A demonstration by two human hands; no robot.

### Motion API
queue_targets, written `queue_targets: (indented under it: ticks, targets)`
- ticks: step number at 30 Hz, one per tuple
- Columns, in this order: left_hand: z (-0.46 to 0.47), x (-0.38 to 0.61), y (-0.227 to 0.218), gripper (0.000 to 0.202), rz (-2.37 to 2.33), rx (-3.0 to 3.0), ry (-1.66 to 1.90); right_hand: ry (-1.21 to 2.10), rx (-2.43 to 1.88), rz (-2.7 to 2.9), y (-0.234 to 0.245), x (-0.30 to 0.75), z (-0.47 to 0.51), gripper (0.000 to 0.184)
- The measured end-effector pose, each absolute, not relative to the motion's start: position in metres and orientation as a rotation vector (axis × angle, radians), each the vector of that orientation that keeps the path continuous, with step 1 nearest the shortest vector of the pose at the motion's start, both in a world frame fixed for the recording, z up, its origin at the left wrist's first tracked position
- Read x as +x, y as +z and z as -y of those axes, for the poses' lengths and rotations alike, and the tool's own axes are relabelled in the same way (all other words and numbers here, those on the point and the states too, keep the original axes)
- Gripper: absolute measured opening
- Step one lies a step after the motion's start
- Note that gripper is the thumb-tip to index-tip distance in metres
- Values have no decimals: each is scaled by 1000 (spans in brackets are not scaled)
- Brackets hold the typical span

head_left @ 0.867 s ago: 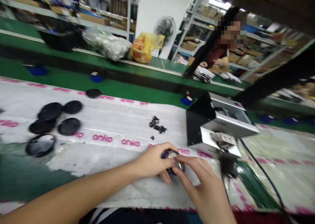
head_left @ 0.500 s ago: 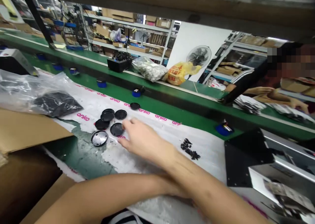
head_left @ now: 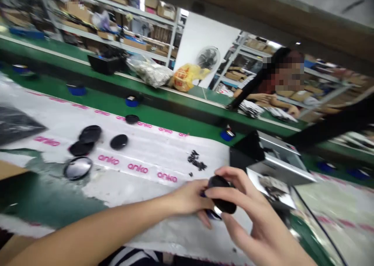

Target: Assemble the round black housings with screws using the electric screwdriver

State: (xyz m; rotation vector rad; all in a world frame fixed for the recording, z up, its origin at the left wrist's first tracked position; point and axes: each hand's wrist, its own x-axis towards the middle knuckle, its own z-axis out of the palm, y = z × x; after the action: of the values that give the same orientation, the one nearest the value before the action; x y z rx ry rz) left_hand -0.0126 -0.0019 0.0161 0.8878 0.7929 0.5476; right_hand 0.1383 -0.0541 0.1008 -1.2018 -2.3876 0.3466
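Observation:
My right hand (head_left: 254, 207) has its fingers curled round the rim of a black round cover (head_left: 226, 201). Just under that cover, my left hand (head_left: 188, 198) grips a blue round part (head_left: 215, 214) with a shiny surface, mostly hidden by the cover and fingers. A pile of small black pieces (head_left: 196, 161) lies on the white sheet beyond my hands. Farther left are more black round covers, among them a single one (head_left: 119, 141), an overlapping pair (head_left: 90, 134) and a glossy one (head_left: 78, 168).
A white sheet (head_left: 140, 188) with pink lettering covers the green bench. Blue round units (head_left: 132, 101) stand along the green strip behind it. To the right is a black and silver machine (head_left: 248, 149). A co-worker's hands (head_left: 265, 98) are across the bench, near white stacks.
My right hand has come back from the black covers at the left, bringing one to my left hand. The view has swung to the right.

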Motion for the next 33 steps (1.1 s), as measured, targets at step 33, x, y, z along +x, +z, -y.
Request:
queue_targets:
  ticks: [33]
  targets:
    - [5, -5, 13, 33, -765, 1041, 360, 178, -1392, 1972, 20, 170, 105, 64]
